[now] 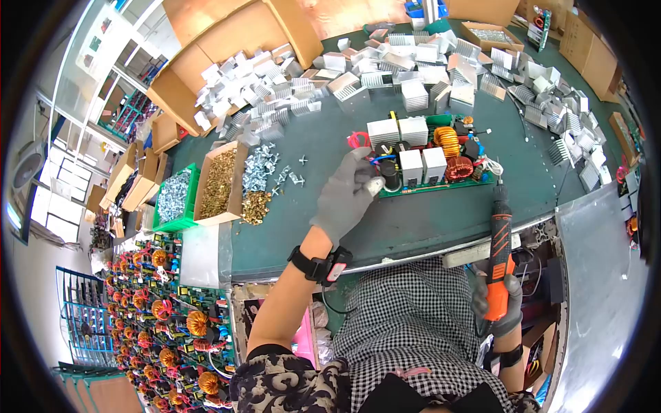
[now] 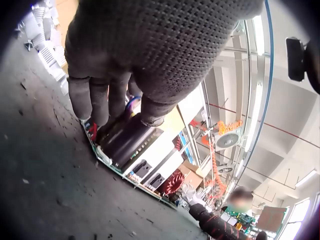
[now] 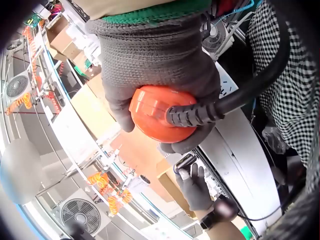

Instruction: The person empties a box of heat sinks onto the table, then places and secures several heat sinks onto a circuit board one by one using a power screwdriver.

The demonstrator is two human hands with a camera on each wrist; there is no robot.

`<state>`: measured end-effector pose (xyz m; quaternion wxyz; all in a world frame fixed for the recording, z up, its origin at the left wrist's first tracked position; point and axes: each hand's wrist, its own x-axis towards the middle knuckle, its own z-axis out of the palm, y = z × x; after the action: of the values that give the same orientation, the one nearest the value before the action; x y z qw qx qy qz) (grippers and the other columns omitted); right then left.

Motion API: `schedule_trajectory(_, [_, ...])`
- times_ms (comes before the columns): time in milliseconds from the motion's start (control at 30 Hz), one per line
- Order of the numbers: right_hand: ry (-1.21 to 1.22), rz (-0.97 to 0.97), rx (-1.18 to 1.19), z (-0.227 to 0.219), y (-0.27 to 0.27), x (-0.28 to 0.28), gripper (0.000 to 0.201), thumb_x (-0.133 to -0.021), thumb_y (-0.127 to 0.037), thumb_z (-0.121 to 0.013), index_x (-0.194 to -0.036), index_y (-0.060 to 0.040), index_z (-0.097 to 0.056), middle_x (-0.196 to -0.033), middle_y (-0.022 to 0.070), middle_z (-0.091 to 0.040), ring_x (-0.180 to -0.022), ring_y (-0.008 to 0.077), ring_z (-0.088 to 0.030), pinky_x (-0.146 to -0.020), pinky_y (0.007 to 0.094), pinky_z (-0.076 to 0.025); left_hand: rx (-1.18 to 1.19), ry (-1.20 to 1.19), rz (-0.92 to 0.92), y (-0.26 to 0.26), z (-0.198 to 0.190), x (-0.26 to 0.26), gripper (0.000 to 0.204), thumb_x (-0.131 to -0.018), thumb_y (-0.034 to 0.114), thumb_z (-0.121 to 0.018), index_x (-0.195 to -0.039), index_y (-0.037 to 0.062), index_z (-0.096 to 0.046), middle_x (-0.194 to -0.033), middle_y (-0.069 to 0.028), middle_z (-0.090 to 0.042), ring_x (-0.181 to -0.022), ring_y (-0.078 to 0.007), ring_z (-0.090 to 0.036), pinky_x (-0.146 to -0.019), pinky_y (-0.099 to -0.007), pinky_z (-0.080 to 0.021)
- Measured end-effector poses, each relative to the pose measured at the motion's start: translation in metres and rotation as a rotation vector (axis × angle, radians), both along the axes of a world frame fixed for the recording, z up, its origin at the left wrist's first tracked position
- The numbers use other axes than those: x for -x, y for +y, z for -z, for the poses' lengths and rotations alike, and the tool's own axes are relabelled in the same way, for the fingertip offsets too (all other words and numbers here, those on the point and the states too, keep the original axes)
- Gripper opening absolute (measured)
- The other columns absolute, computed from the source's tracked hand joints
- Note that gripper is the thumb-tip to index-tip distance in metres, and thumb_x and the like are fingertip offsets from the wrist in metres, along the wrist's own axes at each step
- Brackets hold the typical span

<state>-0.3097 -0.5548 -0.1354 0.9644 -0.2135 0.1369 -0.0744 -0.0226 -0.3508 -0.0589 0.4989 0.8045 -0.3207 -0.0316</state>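
Observation:
A green circuit board (image 1: 475, 184) lies on the dark bench, carrying silver heat sinks (image 1: 412, 168), a yellow coil (image 1: 447, 142) and a copper-red coil (image 1: 459, 168). My gloved left hand (image 1: 344, 193) grips the board's left end. In the left wrist view its thumb sits on a black capacitor (image 2: 127, 141), while the other fingers reach down on the far side. My gloved right hand (image 1: 513, 303) is wrapped round an orange and black electric screwdriver (image 1: 500, 265), held upright at the bench's front edge, its tip near the board's right end. A thick black cord leaves the screwdriver's orange end (image 3: 162, 117).
Loose heat sinks (image 1: 413, 95) are heaped along the back. Left of the board stand a carton of brass-coloured parts (image 1: 237, 182) and a green bin (image 1: 191, 219), with silver screws (image 1: 258, 168) scattered beside them. Many finished-looking boards (image 1: 165, 310) crowd the lower left.

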Motion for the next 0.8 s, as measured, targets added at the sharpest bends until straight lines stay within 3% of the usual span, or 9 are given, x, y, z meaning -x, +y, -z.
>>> schedule_trajectory(100, [0.016, -0.083, 0.084, -0.002, -0.005, 0.01, 0.056, -0.077, -0.033, -0.069, -0.115, 0.0029, -0.048, -0.07, 0.0144, -0.058, -0.048, 0.0249, -0.058, -0.04, 0.0336, -0.047, -0.141, -0.216, -0.188, 0.046, -0.007, -0.009, 0.034, -0.084, 0.013, -0.064, -0.117, 0.0087, -0.058, -0.094, -0.0076, -0.065, -0.083, -0.0188, -0.065, -0.073, -0.0304, -0.05])
schedule_trajectory(167, [0.073, -0.121, 0.087, -0.002, -0.003, 0.027, 0.057, -0.073, -0.031, -0.074, -0.112, 0.0019, -0.049, -0.069, 0.0139, -0.059, -0.049, 0.0247, -0.059, -0.042, 0.0338, -0.049, -0.337, -0.216, -0.398, 0.081, -0.007, -0.024, 0.016, -0.082, 0.016, -0.067, -0.098, 0.0113, -0.067, -0.091, -0.0101, -0.064, -0.08, -0.0262, -0.063, -0.072, -0.0363, -0.051])
schedule_trajectory(267, [0.252, -0.187, 0.191, -0.002, 0.0, 0.046, 0.062, -0.067, -0.029, -0.078, -0.113, 0.0015, -0.049, -0.07, 0.0137, -0.061, -0.05, 0.0239, -0.059, -0.043, 0.0335, -0.049, -0.559, -0.263, -0.566, 0.128, 0.002, -0.051, 0.016, -0.08, 0.02, -0.069, -0.095, 0.0146, -0.07, -0.092, -0.0097, -0.065, -0.083, -0.0273, -0.062, -0.076, -0.0376, -0.049])
schedule_trajectory(400, [0.295, -0.361, 0.439, -0.01, 0.008, 0.046, 0.061, -0.061, -0.025, -0.081, -0.108, 0.0004, -0.051, -0.071, 0.011, -0.062, -0.054, 0.0202, -0.06, -0.049, 0.0306, -0.048, -0.658, -0.144, -0.618, 0.136, -0.001, -0.058, 0.018, -0.078, 0.023, -0.071, -0.095, 0.0166, -0.071, -0.092, -0.0085, -0.066, -0.089, -0.0264, -0.061, -0.082, -0.0364, -0.047])
schedule_trajectory(567, [0.354, -0.576, 0.716, -0.028, 0.019, 0.018, 0.05, -0.062, -0.021, -0.08, -0.1, -0.0018, -0.054, -0.073, 0.0027, -0.058, -0.062, 0.0117, -0.055, -0.058, 0.0278, -0.047, -0.813, -0.291, -0.511, 0.125, -0.003, -0.06, 0.015, -0.077, 0.023, -0.07, -0.091, 0.0163, -0.072, -0.091, -0.0032, -0.065, -0.09, -0.0267, -0.06, -0.082, -0.0369, -0.046])
schedule_trajectory(700, [0.268, -0.65, 0.969, -0.047, 0.026, -0.001, 0.052, -0.063, -0.022, -0.079, -0.104, -0.0013, -0.055, -0.075, 0.0, -0.054, -0.065, 0.0099, -0.05, -0.06, 0.0267, -0.045, -0.939, -0.432, -0.41, 0.123, -0.005, -0.061, 0.012, -0.079, 0.023, -0.068, -0.088, 0.0151, -0.07, -0.094, -0.0042, -0.064, -0.091, -0.028, -0.059, -0.081, -0.0378, -0.046])
schedule_trajectory(800, [0.258, -0.725, 1.02, -0.052, 0.026, -0.004, 0.058, -0.063, -0.024, -0.077, -0.111, -0.0009, -0.055, -0.076, 0.0015, -0.054, -0.067, 0.0119, -0.051, -0.063, 0.0285, -0.046, -0.797, -0.281, -0.484, 0.129, 0.004, -0.068, 0.012, -0.079, 0.023, -0.067, -0.088, 0.015, -0.069, -0.097, -0.0055, -0.063, -0.092, -0.0283, -0.059, -0.081, -0.0381, -0.046])
